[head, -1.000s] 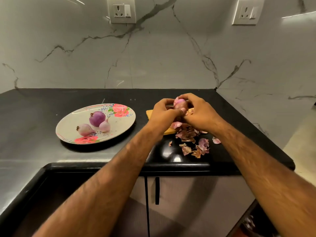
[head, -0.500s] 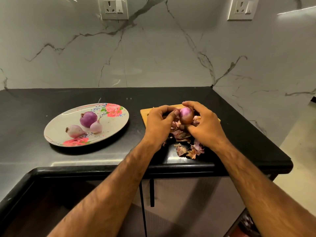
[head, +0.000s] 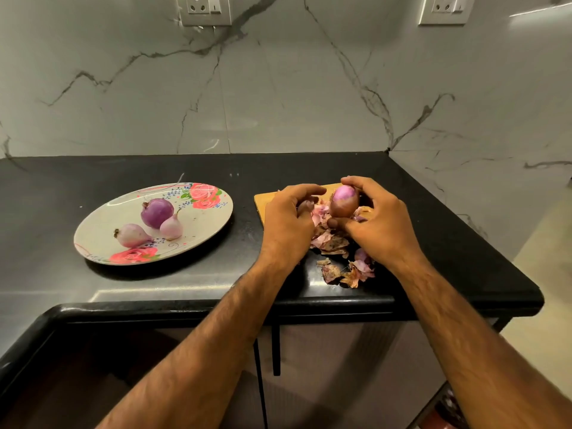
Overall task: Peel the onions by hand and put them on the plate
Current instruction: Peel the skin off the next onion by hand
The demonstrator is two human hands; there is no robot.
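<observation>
My right hand (head: 380,224) held the onion (head: 344,201) upright above the far end of the wooden cutting board (head: 262,202). The forefinger curved over its top and the thumb pressed in below it. The upper part of the onion showed bare pink-purple flesh, while the lower part carried brown skin.

My left hand (head: 288,224) sat just beside the onion on its left, apart from it, with the fingers curled inward. Something pinkish showed at the fingertips (head: 305,205). I could not tell whether it was a scrap of skin in a pinch or the fingertips themselves.

A heap of loose peels (head: 331,243) lay under and between both hands. It spread off the near end of the board onto the black counter (head: 46,196) and toward its front edge.

The flowered plate (head: 99,224) stood on the counter, well apart to the left of the board. Three peeled onions lay on it. A large purple onion (head: 157,212) sat at the centre. A small pale onion (head: 171,227) touched its near right side, stem pointing up. A pale onion with a root tuft (head: 131,235) lay on its side, just left of the two.

A marble wall (head: 278,88) rose behind the counter, with two sockets at the top edge of the view. A dark cabinet handle (head: 276,351) hung below the counter edge.
</observation>
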